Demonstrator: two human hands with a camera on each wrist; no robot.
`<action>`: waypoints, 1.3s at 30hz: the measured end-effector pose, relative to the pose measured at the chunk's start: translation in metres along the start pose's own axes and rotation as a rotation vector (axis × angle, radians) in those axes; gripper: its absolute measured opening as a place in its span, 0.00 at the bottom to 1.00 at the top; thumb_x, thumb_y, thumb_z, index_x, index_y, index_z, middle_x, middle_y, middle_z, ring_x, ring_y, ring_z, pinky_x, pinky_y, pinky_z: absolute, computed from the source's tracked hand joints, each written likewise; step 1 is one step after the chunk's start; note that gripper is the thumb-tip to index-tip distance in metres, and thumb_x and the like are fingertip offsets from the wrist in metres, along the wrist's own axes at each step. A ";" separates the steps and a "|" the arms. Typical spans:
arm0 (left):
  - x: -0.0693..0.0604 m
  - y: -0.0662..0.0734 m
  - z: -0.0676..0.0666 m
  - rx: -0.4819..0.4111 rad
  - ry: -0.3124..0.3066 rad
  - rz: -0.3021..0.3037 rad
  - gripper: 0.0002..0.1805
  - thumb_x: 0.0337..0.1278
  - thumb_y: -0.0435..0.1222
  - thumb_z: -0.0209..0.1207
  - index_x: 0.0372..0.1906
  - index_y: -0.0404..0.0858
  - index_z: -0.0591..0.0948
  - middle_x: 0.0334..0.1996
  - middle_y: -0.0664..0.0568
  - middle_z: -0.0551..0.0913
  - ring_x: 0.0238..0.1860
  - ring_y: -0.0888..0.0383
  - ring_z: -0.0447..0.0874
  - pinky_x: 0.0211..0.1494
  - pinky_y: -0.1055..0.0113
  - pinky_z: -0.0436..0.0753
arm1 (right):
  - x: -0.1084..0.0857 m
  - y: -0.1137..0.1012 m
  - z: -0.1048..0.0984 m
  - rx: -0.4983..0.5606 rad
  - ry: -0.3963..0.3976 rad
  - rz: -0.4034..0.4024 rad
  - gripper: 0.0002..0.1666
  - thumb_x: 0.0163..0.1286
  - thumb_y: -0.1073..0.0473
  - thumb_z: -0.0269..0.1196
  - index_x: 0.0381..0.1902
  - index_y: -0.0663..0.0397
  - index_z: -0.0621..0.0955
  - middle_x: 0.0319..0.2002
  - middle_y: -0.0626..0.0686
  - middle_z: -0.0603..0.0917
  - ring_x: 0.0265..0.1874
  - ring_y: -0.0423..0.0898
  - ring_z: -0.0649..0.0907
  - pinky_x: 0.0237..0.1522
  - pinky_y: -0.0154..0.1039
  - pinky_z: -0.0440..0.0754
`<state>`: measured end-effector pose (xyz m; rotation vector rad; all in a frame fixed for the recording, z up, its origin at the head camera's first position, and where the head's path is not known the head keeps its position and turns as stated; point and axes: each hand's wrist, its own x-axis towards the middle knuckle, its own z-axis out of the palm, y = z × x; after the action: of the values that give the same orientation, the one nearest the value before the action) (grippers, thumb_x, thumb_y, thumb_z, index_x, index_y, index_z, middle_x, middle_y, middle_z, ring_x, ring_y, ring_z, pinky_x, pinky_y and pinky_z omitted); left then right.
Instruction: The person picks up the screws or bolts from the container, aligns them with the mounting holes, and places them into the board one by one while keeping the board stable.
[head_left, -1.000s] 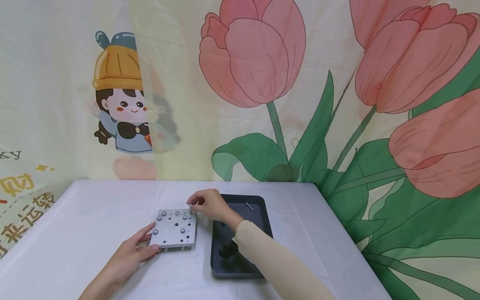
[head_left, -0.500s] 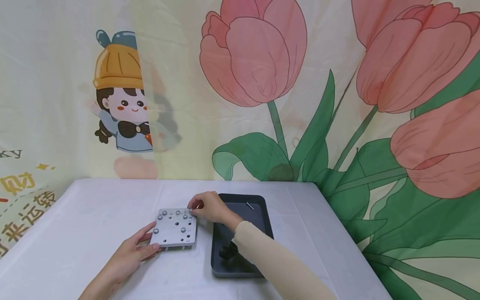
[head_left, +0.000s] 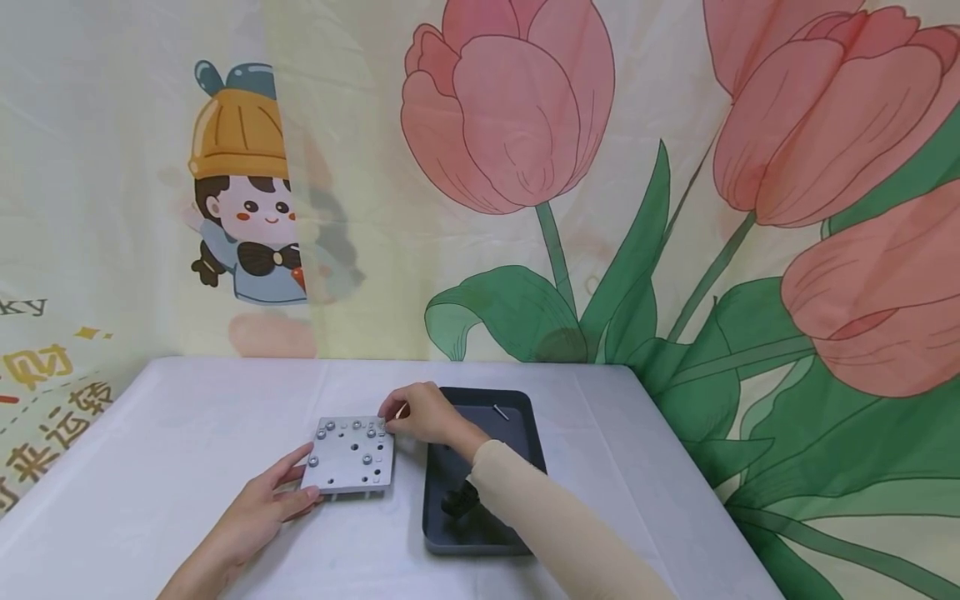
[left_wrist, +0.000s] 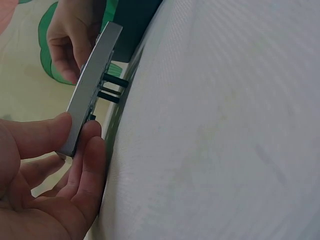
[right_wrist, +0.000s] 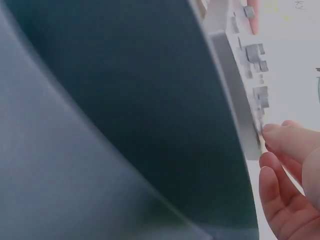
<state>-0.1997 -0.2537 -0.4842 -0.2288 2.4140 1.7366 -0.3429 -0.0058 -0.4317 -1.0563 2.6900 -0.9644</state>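
A square silver metal plate (head_left: 345, 467) with holes and several socket-head screws (head_left: 367, 459) in it is held slightly above the white table. My left hand (head_left: 258, 504) grips its near left corner, thumb on the edge and fingers underneath. In the left wrist view, dark screw shanks (left_wrist: 114, 80) stick out below the plate. At the far right corner, my right hand (head_left: 423, 414) pinches a small screw (head_left: 382, 424) with thumb and forefinger, low against the plate; the fingertips mostly hide it. The right wrist view shows those fingertips (right_wrist: 272, 131) at the plate's edge.
Right of the plate lies a dark rectangular tray (head_left: 480, 546), partly under my right forearm. It holds a loose screw (head_left: 501, 412) near its far end and a black object (head_left: 459, 500), partly covered by the sleeve. A printed curtain (head_left: 360, 208) hangs behind the table.
My right hand has lowered the screw from above the plate's far right corner down to its surface. The left hand keeps its grip; the plate barely shifts.
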 end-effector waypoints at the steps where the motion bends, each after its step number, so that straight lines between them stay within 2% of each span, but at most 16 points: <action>1: 0.000 0.000 0.000 -0.001 0.001 -0.001 0.46 0.72 0.35 0.66 0.86 0.41 0.55 0.75 0.26 0.65 0.62 0.48 0.84 0.57 0.62 0.90 | -0.001 0.000 -0.003 -0.009 0.003 -0.006 0.09 0.70 0.64 0.73 0.46 0.51 0.91 0.38 0.44 0.90 0.34 0.37 0.84 0.38 0.24 0.82; 6: 0.000 -0.001 0.000 0.004 0.003 0.004 0.45 0.72 0.34 0.66 0.86 0.41 0.55 0.75 0.26 0.65 0.61 0.48 0.84 0.57 0.63 0.89 | -0.007 0.004 -0.025 -0.010 0.020 -0.015 0.10 0.71 0.64 0.72 0.49 0.53 0.90 0.40 0.45 0.90 0.35 0.39 0.85 0.38 0.26 0.84; 13: 0.000 0.001 0.000 0.015 -0.004 0.012 0.45 0.72 0.35 0.65 0.86 0.40 0.55 0.74 0.26 0.65 0.62 0.48 0.83 0.58 0.62 0.89 | -0.025 0.020 -0.064 -0.020 0.060 -0.015 0.11 0.72 0.64 0.71 0.50 0.50 0.90 0.43 0.47 0.91 0.39 0.43 0.88 0.40 0.30 0.87; 20: 0.002 0.003 -0.001 0.038 0.002 -0.015 0.46 0.71 0.36 0.67 0.86 0.41 0.55 0.74 0.27 0.65 0.64 0.44 0.82 0.60 0.58 0.89 | -0.040 0.042 -0.087 -0.090 0.071 0.016 0.15 0.72 0.65 0.71 0.56 0.57 0.88 0.48 0.53 0.91 0.42 0.47 0.89 0.45 0.35 0.89; 26: 0.002 0.001 -0.002 0.033 0.001 -0.017 0.46 0.71 0.37 0.67 0.86 0.41 0.55 0.74 0.26 0.65 0.64 0.44 0.82 0.60 0.58 0.89 | -0.043 0.058 -0.088 -0.089 0.056 0.020 0.17 0.72 0.65 0.70 0.57 0.59 0.88 0.50 0.57 0.90 0.46 0.53 0.89 0.48 0.39 0.90; 31: 0.002 -0.001 -0.001 0.012 0.000 -0.015 0.46 0.71 0.35 0.67 0.86 0.41 0.56 0.74 0.27 0.66 0.61 0.48 0.83 0.57 0.62 0.89 | -0.041 0.068 -0.078 -0.120 0.015 0.027 0.18 0.72 0.64 0.71 0.58 0.59 0.88 0.51 0.57 0.90 0.46 0.50 0.90 0.49 0.39 0.89; 39: 0.002 0.001 0.000 0.007 0.000 -0.025 0.46 0.72 0.35 0.66 0.86 0.41 0.55 0.75 0.26 0.64 0.61 0.48 0.83 0.58 0.60 0.89 | -0.033 0.076 -0.060 -0.146 0.000 0.064 0.20 0.71 0.64 0.71 0.60 0.55 0.87 0.53 0.54 0.90 0.46 0.47 0.88 0.50 0.40 0.88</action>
<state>-0.2023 -0.2536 -0.4833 -0.2569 2.4065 1.7179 -0.3804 0.0896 -0.4331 -0.9873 2.8115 -0.7685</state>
